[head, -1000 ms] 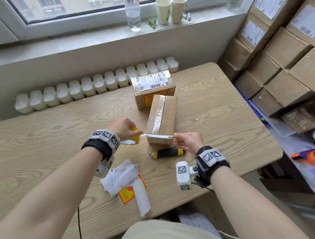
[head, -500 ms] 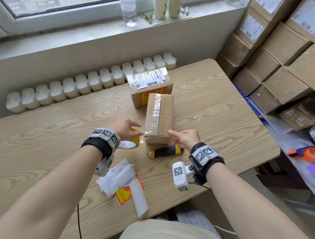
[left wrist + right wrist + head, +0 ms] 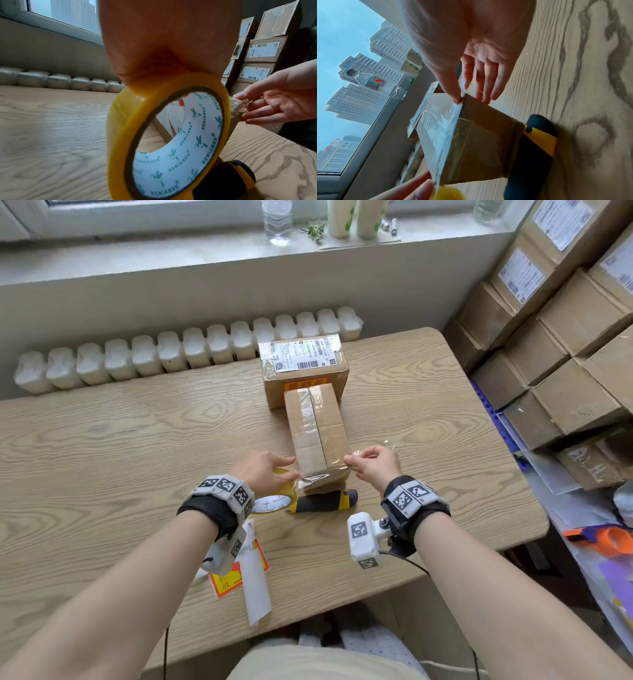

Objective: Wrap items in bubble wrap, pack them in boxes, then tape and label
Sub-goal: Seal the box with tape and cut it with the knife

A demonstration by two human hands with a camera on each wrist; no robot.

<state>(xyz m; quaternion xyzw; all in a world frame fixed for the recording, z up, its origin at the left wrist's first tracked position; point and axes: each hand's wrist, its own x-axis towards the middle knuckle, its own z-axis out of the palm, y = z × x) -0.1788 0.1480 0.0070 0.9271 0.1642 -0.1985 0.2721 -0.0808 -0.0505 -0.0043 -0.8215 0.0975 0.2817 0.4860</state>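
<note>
A small brown cardboard box (image 3: 317,433) lies lengthwise on the wooden table (image 3: 137,440), taped along its top seam. My left hand (image 3: 263,474) grips a yellow tape roll (image 3: 277,498) (image 3: 164,135) at the box's near left corner. A clear strip of tape (image 3: 318,475) (image 3: 443,129) runs from the roll across the box's near end. My right hand (image 3: 371,463) pinches the strip's free end (image 3: 240,106) at the box's near right corner (image 3: 462,97), its other fingers straight.
A larger labelled box (image 3: 301,364) stands behind the small one. A black-and-yellow utility knife (image 3: 323,501) lies just in front of it. Label sheets (image 3: 246,570) lie near the table's front edge. Stacked cartons (image 3: 565,320) fill the right side; bottle and cups stand on the sill.
The stretched tape strip has come down across the box's near end. My right hand has shifted to the box's right corner, and my head has leaned closer.
</note>
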